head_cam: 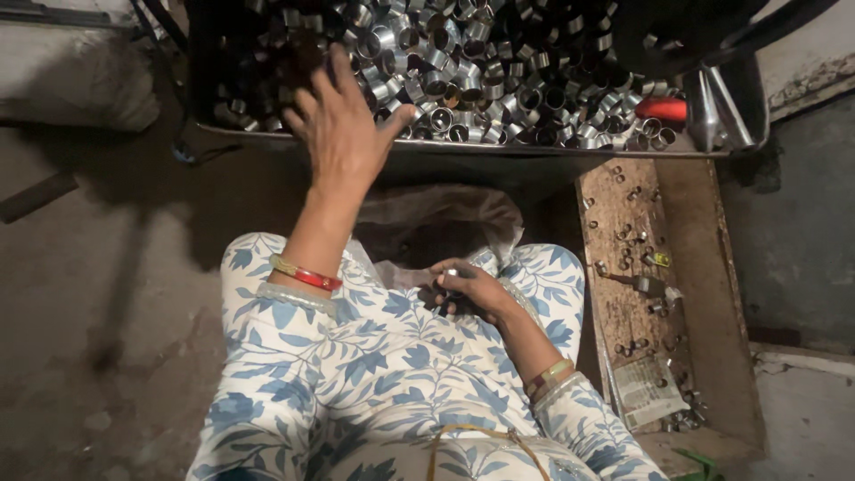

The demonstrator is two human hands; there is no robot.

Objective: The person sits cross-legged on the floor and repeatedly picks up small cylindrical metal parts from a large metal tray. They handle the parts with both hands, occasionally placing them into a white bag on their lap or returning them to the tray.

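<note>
My left hand (343, 125) reaches forward with fingers spread over the near edge of a dark metal tray (463, 150) heaped with several short shiny metal rings (472, 67). It holds nothing that I can see. My right hand (472, 289) rests low between my knees, fingers curled around a small metal ring (452, 273). A clear plastic bag (436, 223) lies open on the floor just beyond that hand. Red and gold bangles sit on both wrists.
A worn wooden board (637, 267) at the right carries scattered small metal pieces and a crumpled paper packet (648, 392). A red-handled tool (661, 109) lies in the tray's right end. A grey sack (76, 76) sits at the far left on the concrete floor.
</note>
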